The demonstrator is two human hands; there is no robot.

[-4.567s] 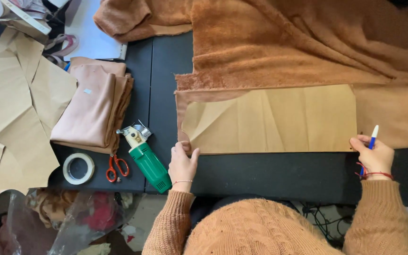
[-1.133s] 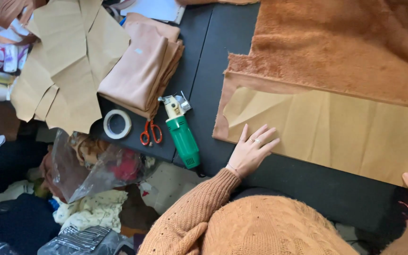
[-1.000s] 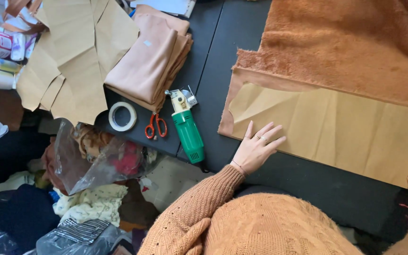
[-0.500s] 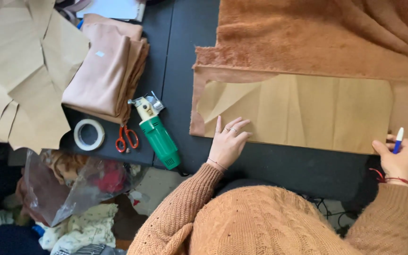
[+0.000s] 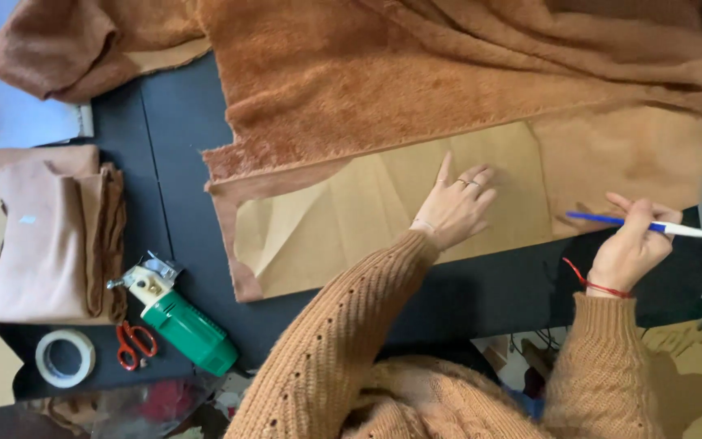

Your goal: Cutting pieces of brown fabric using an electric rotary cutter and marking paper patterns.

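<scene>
Shifted further along the paper pattern (image 5: pixel 392 207), her left hand (image 5: pixel 455 210) presses flat, fingers spread, while her right hand (image 5: pixel 631 244) pinches a blue pen (image 5: pixel 635 225).

Left hand (image 5: pixel 455 203) lies flat, fingers spread; right hand (image 5: pixel 631 244) curled in a pinching grip.

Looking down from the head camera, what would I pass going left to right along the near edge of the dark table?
Tape roll → red scissors → green cutter → paper pattern → left hand → right hand, holding a blue pen.
</scene>
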